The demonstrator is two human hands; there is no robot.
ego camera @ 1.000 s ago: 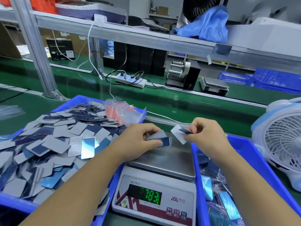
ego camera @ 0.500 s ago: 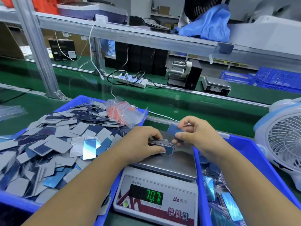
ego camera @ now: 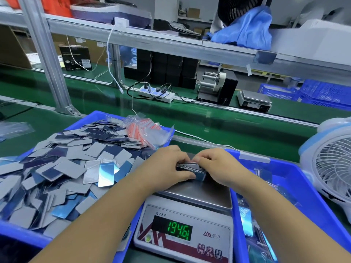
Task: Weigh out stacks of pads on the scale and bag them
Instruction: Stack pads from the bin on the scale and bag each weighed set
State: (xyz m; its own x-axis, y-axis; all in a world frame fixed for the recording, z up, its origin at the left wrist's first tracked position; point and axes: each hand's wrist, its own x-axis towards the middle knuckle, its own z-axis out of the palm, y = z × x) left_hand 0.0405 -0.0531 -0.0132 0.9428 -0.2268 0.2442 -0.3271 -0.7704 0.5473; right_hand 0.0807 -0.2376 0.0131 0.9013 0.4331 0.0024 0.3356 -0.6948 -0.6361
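Both hands have come down together since the earlier frame, and the single pad the right hand [ego camera: 218, 168] held apart is no longer separate. The left hand [ego camera: 167, 168] and the right hand clamp a stack of pads [ego camera: 191, 169] from either side on the scale [ego camera: 199, 194] pan, at the desk's near edge. Fingers hide most of the stack. The display reads 194.61.

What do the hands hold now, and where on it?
Both hands grip one stack of pads on the scale: left hand on its left end, right hand on its right end.
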